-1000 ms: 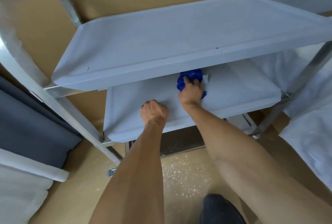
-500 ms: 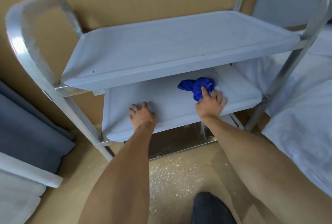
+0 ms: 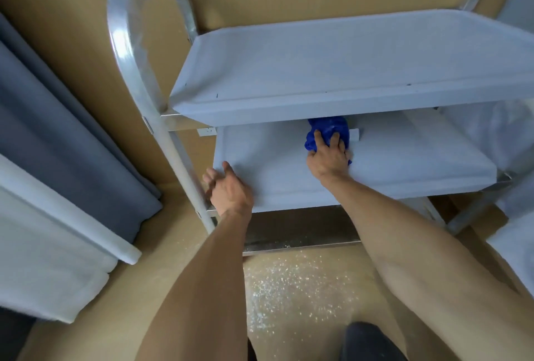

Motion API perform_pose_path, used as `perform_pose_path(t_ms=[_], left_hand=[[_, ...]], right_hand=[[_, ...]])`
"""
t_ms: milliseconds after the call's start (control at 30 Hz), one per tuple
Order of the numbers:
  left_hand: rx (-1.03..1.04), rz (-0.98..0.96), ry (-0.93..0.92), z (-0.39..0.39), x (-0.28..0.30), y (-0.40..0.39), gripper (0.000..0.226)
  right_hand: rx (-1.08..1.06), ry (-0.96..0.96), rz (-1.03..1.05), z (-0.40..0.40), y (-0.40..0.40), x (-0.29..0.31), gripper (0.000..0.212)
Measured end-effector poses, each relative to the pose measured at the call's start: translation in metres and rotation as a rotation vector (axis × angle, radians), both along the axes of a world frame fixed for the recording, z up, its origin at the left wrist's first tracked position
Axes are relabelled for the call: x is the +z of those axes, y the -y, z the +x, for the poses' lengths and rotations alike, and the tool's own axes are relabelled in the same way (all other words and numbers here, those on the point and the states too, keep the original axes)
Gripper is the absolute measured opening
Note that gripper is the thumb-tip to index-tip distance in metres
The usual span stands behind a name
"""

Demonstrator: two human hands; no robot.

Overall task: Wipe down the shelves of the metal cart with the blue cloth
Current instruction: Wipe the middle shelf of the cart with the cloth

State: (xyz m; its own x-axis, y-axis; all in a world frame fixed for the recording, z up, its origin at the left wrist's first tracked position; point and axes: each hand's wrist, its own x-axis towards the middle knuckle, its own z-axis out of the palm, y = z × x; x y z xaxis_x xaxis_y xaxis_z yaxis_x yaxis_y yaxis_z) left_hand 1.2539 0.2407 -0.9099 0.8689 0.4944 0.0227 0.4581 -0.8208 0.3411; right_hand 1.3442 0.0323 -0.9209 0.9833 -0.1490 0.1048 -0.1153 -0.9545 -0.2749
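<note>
A grey curtain hangs at the far left, beside the metal cart. The left hand, fingers straight and loose, holds nothing at the front left corner of the middle shelf. Further right, the right hand presses the bunched blue cloth onto that shelf, just under the top shelf.

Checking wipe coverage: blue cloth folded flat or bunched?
Bunched: the blue cloth sits crumpled in a wad under the right hand.
</note>
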Motion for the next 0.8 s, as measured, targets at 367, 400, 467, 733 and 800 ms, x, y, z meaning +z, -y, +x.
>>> perform_pose_path(t_ms=[367,400,467,733,800], left_hand=[[0.007,-0.053,-0.087,-0.01,0.019,-0.034,0.037],[0.009,-0.1,-0.044,-0.017,0.025,-0.032,0.034],[0.013,-0.125,0.092,-0.04,0.034,-0.026,0.026],[0.244,-0.199,0.273,-0.088,0.033,-0.023,0.044],[0.392,-0.277,0.327,-0.09,0.03,-0.031,0.047]], right_hand=[[0.474,0.114,0.132,-0.054,-0.118,-0.003,0.063],[0.414,0.133,0.101,-0.057,-0.105,-0.005,0.063],[0.231,0.143,0.061,-0.061,-0.077,-0.006,0.063],[-0.207,-0.004,0.143,-0.052,-0.026,0.011,0.072],[-0.183,-0.027,0.162,-0.042,-0.031,0.014,0.07]])
